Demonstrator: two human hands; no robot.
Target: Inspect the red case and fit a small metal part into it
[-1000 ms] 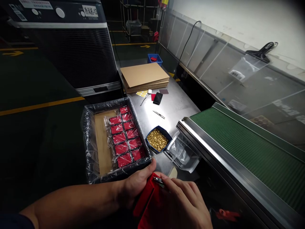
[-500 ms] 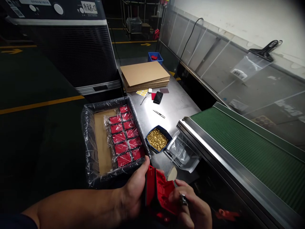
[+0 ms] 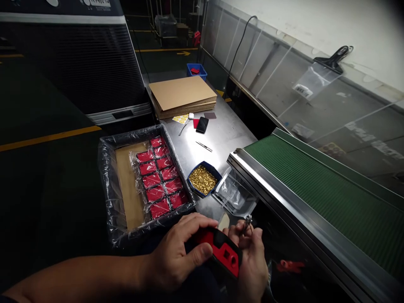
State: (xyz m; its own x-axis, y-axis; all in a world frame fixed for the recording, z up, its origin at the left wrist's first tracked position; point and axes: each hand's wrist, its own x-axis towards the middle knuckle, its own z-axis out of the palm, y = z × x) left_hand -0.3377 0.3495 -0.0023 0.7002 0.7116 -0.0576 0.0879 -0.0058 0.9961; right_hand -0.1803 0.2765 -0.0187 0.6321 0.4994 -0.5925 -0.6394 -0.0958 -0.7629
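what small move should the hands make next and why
Probably steady the red-and-black part with the left hand alone: its thumb lies across the part, while the right hand, also against it, holds a small metal tool.

Table (image 3: 221, 136) flanked by crate (image 3: 110, 202) and conveyor (image 3: 303, 181).
Packs (image 3: 159, 207) are laid along the crate's right side; a bowl (image 3: 216, 170) is set just right of the crate, centre frame. Cardboard (image 3: 181, 92) is stacked behind, upper centre, with a bin (image 3: 203, 72) beyond. Lower centre, a case (image 3: 225, 252) is held.
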